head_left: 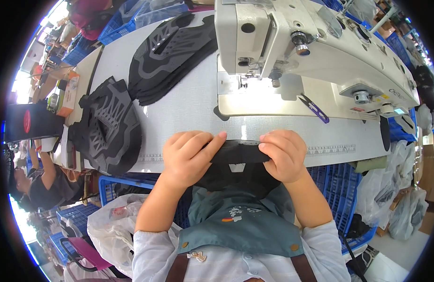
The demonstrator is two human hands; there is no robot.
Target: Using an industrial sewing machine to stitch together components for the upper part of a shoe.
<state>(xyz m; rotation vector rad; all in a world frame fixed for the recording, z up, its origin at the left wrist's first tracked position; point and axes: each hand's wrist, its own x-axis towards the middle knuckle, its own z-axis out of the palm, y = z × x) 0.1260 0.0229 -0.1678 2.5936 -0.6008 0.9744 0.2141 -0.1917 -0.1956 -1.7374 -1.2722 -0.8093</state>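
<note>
A black fabric piece (240,152) is stretched between my hands at the table's front edge, its upper edge folded over and the rest hanging down over my apron. My left hand (186,155) is closed on its left end, with the index finger along the fold. The right end is pinched between the thumb and fingers of my right hand (285,155). Beyond my hands stands a white sewing machine (320,56), its needle area lit. Purple-handled thread snips (315,110) lie on the machine bed, right of the needle.
Stacked black shoe-upper pieces (174,61) lie at the far left, with another stack (111,127) nearer. A printed ruler strip (332,149) runs along the table's front edge. Blue crates (337,197) and plastic bags (111,225) flank me below. Another person (47,183) is at the left.
</note>
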